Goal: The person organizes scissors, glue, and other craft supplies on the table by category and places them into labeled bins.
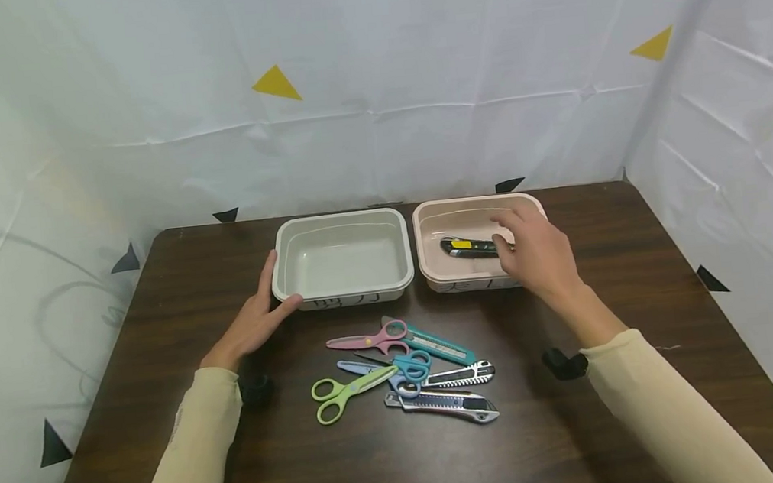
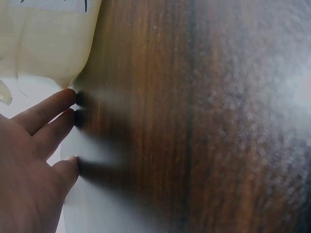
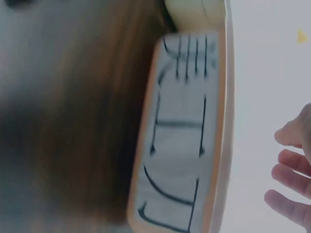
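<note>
A black utility knife with a yellow patch [image 1: 463, 245] lies in the pink bin [image 1: 435, 274]. My right hand [image 1: 537, 247] is above the bin's right side, fingers spread and loosely bent, covering one end of the knife; in the right wrist view its fingers [image 3: 291, 177] show nothing between them. Against the left side and front corner of the grey-white bin [image 1: 345, 301] my left hand [image 1: 252, 326] rests with extended fingers. In front of the bins lie pink scissors [image 1: 361, 342], green scissors [image 1: 351, 389], blue scissors [image 1: 413, 365], a teal cutter [image 1: 440, 346] and silver cutters [image 1: 442, 404].
Both bins stand side by side at the back of the dark wooden table [image 1: 296, 472], with handwritten labels [image 3: 180, 126] on their fronts. Behind the table hangs a white sheet [image 1: 378, 150] with yellow and black triangles. Scissors and cutters overlap in one pile.
</note>
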Motion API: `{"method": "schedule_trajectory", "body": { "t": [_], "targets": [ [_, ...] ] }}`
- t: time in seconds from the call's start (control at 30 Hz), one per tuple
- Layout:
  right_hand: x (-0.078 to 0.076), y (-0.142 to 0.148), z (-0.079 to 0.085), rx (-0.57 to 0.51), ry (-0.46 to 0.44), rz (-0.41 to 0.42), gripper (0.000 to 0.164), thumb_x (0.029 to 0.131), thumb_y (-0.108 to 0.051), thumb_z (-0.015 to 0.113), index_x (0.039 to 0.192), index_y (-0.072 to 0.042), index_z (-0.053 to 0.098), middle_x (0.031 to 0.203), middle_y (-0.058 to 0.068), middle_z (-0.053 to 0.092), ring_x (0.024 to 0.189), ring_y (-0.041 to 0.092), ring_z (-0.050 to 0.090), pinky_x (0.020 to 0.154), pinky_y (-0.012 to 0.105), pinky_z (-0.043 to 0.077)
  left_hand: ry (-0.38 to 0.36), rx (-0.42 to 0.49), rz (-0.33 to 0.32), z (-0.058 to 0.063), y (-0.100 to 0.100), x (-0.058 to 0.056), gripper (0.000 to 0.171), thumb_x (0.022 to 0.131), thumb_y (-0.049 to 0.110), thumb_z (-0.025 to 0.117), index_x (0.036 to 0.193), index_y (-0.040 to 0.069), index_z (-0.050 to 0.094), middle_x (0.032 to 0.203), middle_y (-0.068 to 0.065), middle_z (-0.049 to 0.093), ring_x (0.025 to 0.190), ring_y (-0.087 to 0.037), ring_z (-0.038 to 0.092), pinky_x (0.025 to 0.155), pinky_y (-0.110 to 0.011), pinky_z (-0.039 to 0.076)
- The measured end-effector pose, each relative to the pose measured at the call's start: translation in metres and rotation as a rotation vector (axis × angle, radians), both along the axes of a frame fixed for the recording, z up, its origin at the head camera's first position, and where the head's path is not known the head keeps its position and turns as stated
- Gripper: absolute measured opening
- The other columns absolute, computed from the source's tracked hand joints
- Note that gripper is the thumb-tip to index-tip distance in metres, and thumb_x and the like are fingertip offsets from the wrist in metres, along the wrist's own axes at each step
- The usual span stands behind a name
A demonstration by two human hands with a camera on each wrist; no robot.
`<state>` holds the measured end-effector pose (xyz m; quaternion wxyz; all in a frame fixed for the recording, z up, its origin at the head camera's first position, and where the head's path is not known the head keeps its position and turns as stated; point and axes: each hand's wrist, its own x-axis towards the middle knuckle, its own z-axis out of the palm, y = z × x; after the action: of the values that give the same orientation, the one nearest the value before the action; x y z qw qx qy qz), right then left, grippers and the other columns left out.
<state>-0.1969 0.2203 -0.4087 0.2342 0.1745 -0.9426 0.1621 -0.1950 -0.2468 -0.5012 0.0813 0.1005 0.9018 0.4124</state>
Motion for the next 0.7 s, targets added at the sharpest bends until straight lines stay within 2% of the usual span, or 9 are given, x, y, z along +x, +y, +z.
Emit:
{"method": "schedule_trajectory", "body": {
  "t": [0.07, 0.17, 0.23, 0.4, 0.53, 0.7],
  "targets": [
    [0.014, -0.006, 0.0, -0.023, 0.069, 0.055, 0.03, 0.083, -0.006, 0.071, 0.114, -0.007, 0.069, 0.106, 0.011, 0.063, 0.074, 0.026, 0.056, 0.049, 0.041, 0.046, 0.003, 0.001, 0.004, 0.0, 0.0, 0.001, 0.088, 0.095, 0.055, 0.055, 0.15, 0.053, -0.014, 0.16, -0.014, 0.023, 0.135, -0.045, 0.037, 0.1, -0.07, 0.03],
    [0.042, -0.017, -0.004, -0.035, 0.048, 0.141, 0.032, 0.082, -0.01, 0.074, 0.114, -0.009, 0.069, 0.103, 0.007, 0.064, 0.083, 0.025, 0.059, 0.056, 0.042, 0.049, 0.001, -0.001, 0.001, 0.002, 0.001, 0.002, 0.087, 0.095, 0.054, 0.055, 0.149, 0.055, -0.014, 0.159, -0.015, 0.023, 0.135, -0.045, 0.037, 0.101, -0.07, 0.03],
    [0.063, -0.024, -0.012, -0.02, -0.02, 0.194, 0.034, 0.08, -0.012, 0.077, 0.114, -0.009, 0.07, 0.101, 0.004, 0.063, 0.087, 0.023, 0.06, 0.062, 0.04, 0.05, 0.001, 0.001, -0.005, 0.003, 0.003, 0.003, 0.088, 0.096, 0.053, 0.055, 0.15, 0.053, -0.014, 0.159, -0.016, 0.024, 0.135, -0.046, 0.037, 0.1, -0.069, 0.03],
    [0.109, -0.036, -0.036, 0.082, -0.203, 0.277, 0.035, 0.08, -0.02, 0.08, 0.113, -0.014, 0.071, 0.101, -0.004, 0.061, 0.087, 0.012, 0.058, 0.059, 0.033, 0.051, -0.006, 0.004, 0.002, 0.003, 0.006, 0.003, 0.087, 0.095, 0.055, 0.055, 0.149, 0.054, -0.014, 0.159, -0.015, 0.024, 0.135, -0.045, 0.038, 0.101, -0.069, 0.03],
    [0.135, -0.041, -0.052, 0.114, -0.238, 0.289, 0.034, 0.081, -0.026, 0.08, 0.112, -0.017, 0.072, 0.1, -0.008, 0.06, 0.085, 0.008, 0.056, 0.056, 0.031, 0.05, -0.015, 0.005, 0.01, 0.001, 0.005, 0.003, 0.087, 0.094, 0.057, 0.055, 0.147, 0.058, -0.014, 0.16, -0.014, 0.023, 0.135, -0.045, 0.038, 0.101, -0.069, 0.03],
    [0.152, -0.045, -0.065, 0.125, -0.235, 0.308, 0.034, 0.08, -0.031, 0.081, 0.111, -0.02, 0.072, 0.097, -0.01, 0.057, 0.082, 0.007, 0.053, 0.056, 0.03, 0.048, -0.015, 0.011, 0.001, 0.0, 0.006, 0.001, 0.088, 0.094, 0.057, 0.055, 0.148, 0.056, -0.015, 0.16, -0.014, 0.022, 0.135, -0.045, 0.037, 0.101, -0.07, 0.03]
  ]
}}
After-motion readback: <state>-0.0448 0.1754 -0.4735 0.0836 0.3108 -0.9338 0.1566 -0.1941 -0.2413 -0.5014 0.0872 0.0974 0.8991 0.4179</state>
